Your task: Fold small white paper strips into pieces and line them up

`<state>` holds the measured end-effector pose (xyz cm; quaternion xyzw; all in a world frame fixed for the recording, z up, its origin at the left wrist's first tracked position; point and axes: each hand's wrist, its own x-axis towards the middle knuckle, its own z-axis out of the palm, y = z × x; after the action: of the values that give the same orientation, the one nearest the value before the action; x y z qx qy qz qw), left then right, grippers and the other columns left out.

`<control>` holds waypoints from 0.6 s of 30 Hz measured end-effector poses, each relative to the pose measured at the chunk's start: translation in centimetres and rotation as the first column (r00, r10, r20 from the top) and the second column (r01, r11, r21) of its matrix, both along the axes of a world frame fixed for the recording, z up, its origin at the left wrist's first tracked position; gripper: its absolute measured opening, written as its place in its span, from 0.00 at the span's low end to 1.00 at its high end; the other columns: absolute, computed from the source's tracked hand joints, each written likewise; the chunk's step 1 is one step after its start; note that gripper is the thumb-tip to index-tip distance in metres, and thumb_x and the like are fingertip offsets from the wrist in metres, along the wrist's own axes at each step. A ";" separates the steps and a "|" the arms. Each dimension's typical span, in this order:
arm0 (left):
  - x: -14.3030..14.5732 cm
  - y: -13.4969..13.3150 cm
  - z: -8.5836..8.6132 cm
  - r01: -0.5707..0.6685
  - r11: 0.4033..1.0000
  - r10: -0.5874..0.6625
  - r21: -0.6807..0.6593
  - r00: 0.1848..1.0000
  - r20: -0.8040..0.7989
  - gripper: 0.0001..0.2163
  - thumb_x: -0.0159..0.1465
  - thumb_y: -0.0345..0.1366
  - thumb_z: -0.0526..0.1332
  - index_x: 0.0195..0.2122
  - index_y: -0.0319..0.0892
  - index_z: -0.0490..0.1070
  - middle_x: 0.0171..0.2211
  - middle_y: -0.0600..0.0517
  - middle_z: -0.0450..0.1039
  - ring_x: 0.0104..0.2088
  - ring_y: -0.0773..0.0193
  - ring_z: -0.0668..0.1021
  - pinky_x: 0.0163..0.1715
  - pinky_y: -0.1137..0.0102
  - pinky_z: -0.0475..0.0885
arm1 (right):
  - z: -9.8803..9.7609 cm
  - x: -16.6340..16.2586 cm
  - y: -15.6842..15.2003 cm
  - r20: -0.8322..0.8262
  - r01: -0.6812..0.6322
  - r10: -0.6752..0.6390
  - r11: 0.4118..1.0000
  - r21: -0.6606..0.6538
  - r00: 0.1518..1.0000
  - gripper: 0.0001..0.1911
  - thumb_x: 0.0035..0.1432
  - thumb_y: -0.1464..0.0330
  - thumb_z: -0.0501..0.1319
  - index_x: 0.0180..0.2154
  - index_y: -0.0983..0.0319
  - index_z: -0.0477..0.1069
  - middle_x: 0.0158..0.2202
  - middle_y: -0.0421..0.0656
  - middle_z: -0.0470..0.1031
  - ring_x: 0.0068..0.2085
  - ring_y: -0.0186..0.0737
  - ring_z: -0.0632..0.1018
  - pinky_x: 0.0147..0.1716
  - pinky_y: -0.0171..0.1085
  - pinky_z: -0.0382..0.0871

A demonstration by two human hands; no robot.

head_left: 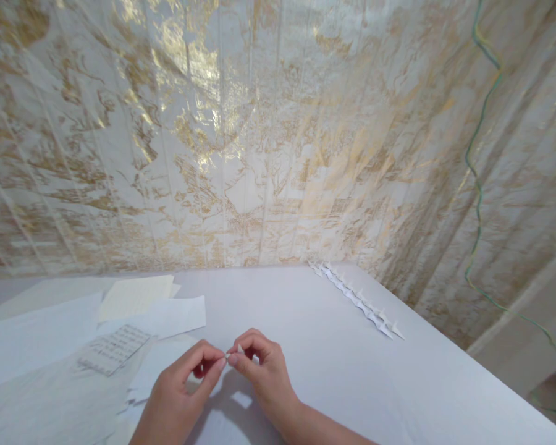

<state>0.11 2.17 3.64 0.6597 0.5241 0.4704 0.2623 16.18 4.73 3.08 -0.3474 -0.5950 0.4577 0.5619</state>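
Just above the white table, both my hands meet at their fingertips around a small piece of white paper (240, 350). My left hand (185, 382) pinches one end between thumb and forefinger. With thumb and forefinger also pressed together, my right hand (265, 371) grips the other end, and a pointed white tip sticks up by its fingers. Most of the paper is hidden by the fingers, so its exact shape cannot be told. Toward the table's right edge lie rows of small pointed folded-paper pieces (359, 301).
White sheets (41, 334) overlap across the table's left side, with a cream sheet (136, 295) and a printed slip (115, 349) among them. The table (343, 371) meets a gold-patterned wall covering (241, 136) at the back. A green-yellow wire (479, 198) hangs at the right.
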 end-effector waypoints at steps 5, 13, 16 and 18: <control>0.5 -0.3 0.4 0.036 0.997 -0.032 -0.063 0.997 0.066 0.14 0.63 0.49 0.60 0.25 0.48 0.72 0.23 0.58 0.70 0.27 0.62 0.74 0.32 0.71 0.66 | 0.2 -0.1 -0.1 -0.071 -0.030 0.025 0.998 -0.059 0.997 0.19 0.48 0.52 0.71 0.23 0.60 0.75 0.27 0.40 0.70 0.30 0.38 0.66 0.33 0.39 0.59; 1.6 -1.2 1.1 0.028 0.996 -0.020 -0.089 0.996 0.088 0.11 0.62 0.47 0.60 0.27 0.48 0.73 0.24 0.58 0.69 0.28 0.61 0.70 0.33 0.71 0.64 | 0.8 -0.8 -0.7 -0.250 -0.153 0.084 0.950 -0.271 0.965 0.23 0.41 0.51 0.74 0.22 0.62 0.69 0.22 0.36 0.64 0.27 0.34 0.62 0.31 0.36 0.55; 1.7 -1.2 0.8 -0.017 0.995 0.026 -0.103 0.996 0.085 0.11 0.60 0.48 0.61 0.27 0.48 0.73 0.24 0.58 0.68 0.29 0.61 0.70 0.33 0.71 0.63 | 1.1 -1.0 -1.2 -0.326 -0.208 0.100 0.926 -0.316 0.940 0.22 0.41 0.53 0.75 0.23 0.62 0.70 0.22 0.37 0.67 0.27 0.34 0.64 0.32 0.36 0.57; 1.7 -1.1 0.6 -0.036 0.993 0.047 -0.116 0.995 0.091 0.12 0.59 0.48 0.61 0.26 0.47 0.72 0.23 0.59 0.67 0.28 0.61 0.70 0.33 0.71 0.63 | 1.0 -1.0 -1.3 -0.348 -0.217 0.095 0.918 -0.333 0.933 0.21 0.42 0.54 0.75 0.23 0.62 0.71 0.23 0.38 0.68 0.28 0.35 0.65 0.33 0.36 0.58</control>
<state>1.77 1.11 4.20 0.6098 0.5509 0.4756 0.3138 15.14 3.41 4.07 -0.3165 -0.4245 0.6552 0.5388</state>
